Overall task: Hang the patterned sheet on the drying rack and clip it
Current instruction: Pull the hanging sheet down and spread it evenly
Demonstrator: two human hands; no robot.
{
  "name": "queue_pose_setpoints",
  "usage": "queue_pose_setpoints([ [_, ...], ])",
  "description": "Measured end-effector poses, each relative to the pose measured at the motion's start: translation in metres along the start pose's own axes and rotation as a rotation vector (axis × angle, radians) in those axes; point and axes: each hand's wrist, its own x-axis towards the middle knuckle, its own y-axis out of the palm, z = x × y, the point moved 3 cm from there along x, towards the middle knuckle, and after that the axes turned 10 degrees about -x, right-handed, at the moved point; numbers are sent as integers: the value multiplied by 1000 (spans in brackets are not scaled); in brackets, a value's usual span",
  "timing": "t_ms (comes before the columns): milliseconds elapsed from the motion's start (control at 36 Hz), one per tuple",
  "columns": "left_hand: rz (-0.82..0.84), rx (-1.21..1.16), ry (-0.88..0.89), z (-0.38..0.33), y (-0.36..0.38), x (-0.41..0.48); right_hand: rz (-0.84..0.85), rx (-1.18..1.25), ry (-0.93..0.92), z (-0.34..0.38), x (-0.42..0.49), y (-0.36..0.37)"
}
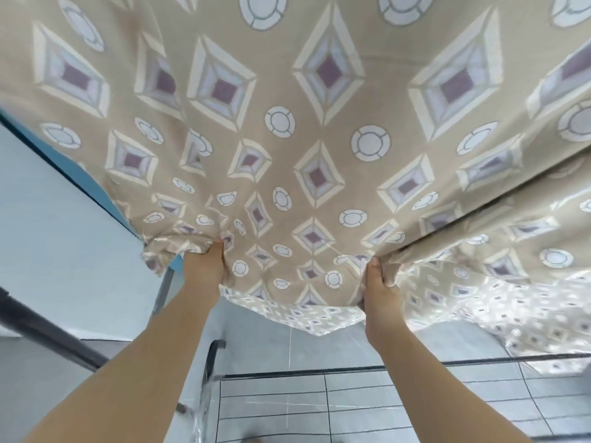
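A beige sheet (287, 129) patterned with purple-centred diamonds and pale circles fills the upper view, spread wide and lifted in front of me. My left hand (204, 266) grips a bunched edge of it at lower left. My right hand (380, 289) grips the fabric at lower right, fingers curled into a fold. Part of the sheet hangs down at right, showing its paler underside (499, 302). Below my arms lies the drying rack (326, 398), thin black wires inside a dark frame. No clip is in view.
A pale wall with a blue band (64, 219) stands at left, crossed by a dark diagonal bar (48, 330). A black curved tube (214, 353) rises at the rack's left end. Grey floor tiles (319, 350) show under the rack.
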Motion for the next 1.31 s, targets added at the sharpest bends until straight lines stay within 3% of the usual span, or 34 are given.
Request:
queue_pose_setpoints([
  [583, -35, 187, -69, 70, 6, 39, -65, -72, 29, -62, 49, 15],
  [972, -64, 194, -21, 115, 14, 82, -37, -50, 84, -92, 97, 35],
  [1306, -49, 171, 18, 173, 19, 134, -42, -26, -10, -131, 157, 60],
])
